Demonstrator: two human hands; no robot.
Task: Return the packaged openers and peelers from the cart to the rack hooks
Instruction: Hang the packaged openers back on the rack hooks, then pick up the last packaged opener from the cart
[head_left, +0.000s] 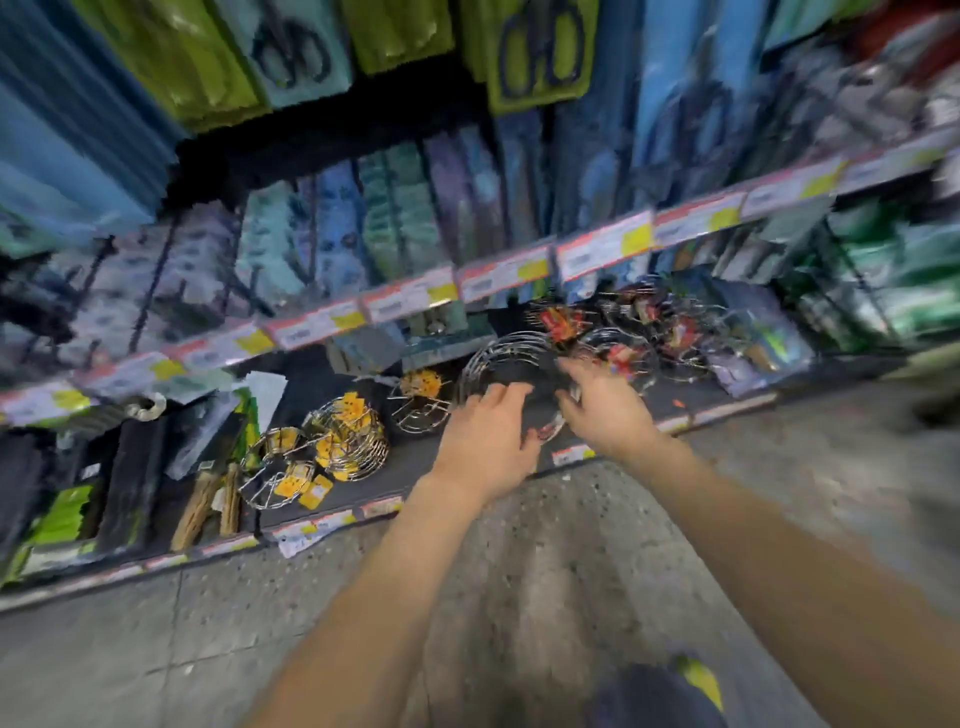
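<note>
The whole view is blurred by motion. Both my hands reach down to the lowest shelf, onto a round wire basket (506, 358) with a dark inside. My left hand (485, 447) curls its fingers over the basket's near rim, thumb underneath. My right hand (605, 408) grips the rim on the right side, beside baskets with red tags (626, 338). Blue and green carded packages (395, 208) hang on the rack hooks above. No cart and no opener or peeler pack can be made out near my hands.
Smaller wire baskets with yellow tags (332, 441) lie to the left on the same bottom shelf (415, 467). A price-label strip (509, 273) runs along the shelf above. Speckled concrete floor (519, 571) lies below; my shoe (670, 691) shows at the bottom.
</note>
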